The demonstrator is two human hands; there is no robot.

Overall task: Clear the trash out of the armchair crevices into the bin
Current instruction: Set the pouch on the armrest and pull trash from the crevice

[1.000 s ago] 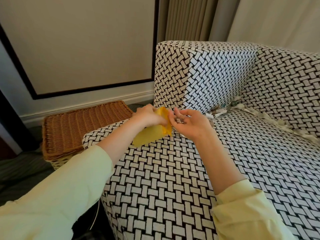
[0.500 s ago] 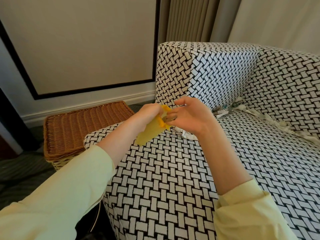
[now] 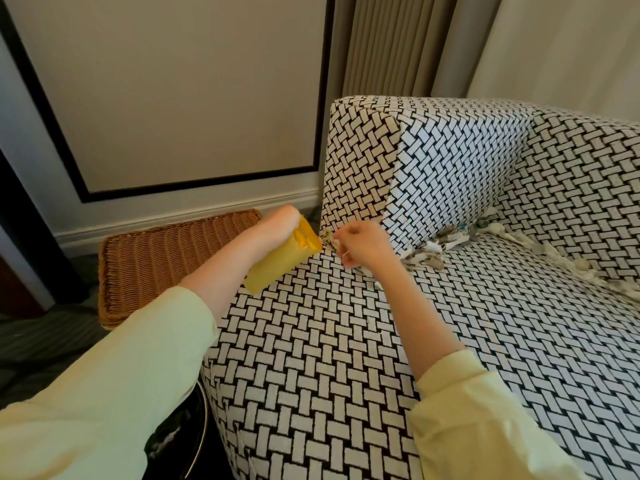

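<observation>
My left hand (image 3: pixel 277 226) grips a yellow paper bag (image 3: pixel 277 268) above the front left of the armchair seat (image 3: pixel 311 341), its mouth turned toward my right hand. My right hand (image 3: pixel 360 245) pinches small scraps of trash (image 3: pixel 329 243) just beside the bag's mouth. More scraps of paper and wrappers (image 3: pixel 436 247) sit wedged in the crevice between the seat and the left armrest (image 3: pixel 433 161). Pale torn scraps (image 3: pixel 554 261) line the crevice along the backrest. A black bin (image 3: pixel 180 441) with a metal rim shows below my left sleeve, mostly hidden.
A wicker basket (image 3: pixel 156 261) stands on the floor left of the armchair, against the wall's baseboard. Curtains (image 3: pixel 398 43) hang behind the chair. The armchair wears a black-and-white woven pattern.
Both hands have moved forward and up, toward the armrest. My right hand has turned palm down and now pinches scraps at the bag's mouth; the bag tilted with its mouth toward it.
</observation>
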